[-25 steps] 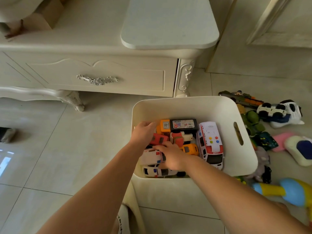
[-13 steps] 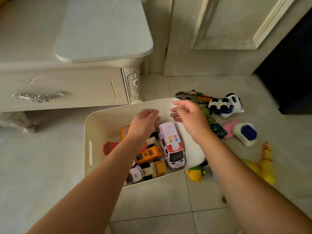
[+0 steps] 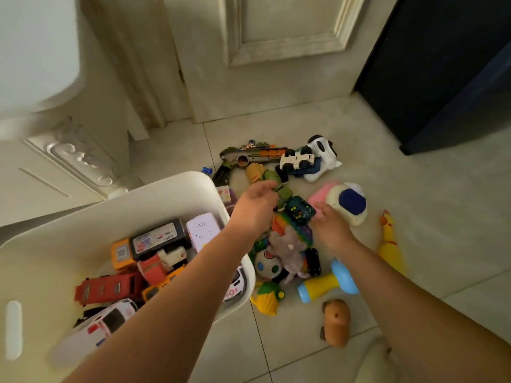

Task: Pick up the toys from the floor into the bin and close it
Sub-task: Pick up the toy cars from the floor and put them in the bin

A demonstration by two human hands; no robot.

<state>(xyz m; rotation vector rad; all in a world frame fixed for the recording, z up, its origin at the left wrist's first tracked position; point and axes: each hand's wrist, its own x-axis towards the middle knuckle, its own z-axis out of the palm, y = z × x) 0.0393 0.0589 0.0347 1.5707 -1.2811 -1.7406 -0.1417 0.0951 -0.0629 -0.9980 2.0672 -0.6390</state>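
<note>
Dark green toy car [image 3: 300, 210] sits atop the floor pile, just right of the bin [image 3: 166, 194], between both hands. Left hand [image 3: 253, 210] loosely curled, holding nothing visible. Right hand [image 3: 329, 228] nearer, fingertips at the car; whether it grips, cannot tell.

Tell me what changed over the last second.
Both hands came out of the bin and swung right to the floor pile: the left hand is now over the green toys, the right hand at the dark green car. Whether either has a grip yet is unclear. The cars in the bin and the rest of the pile lie as before.
</note>
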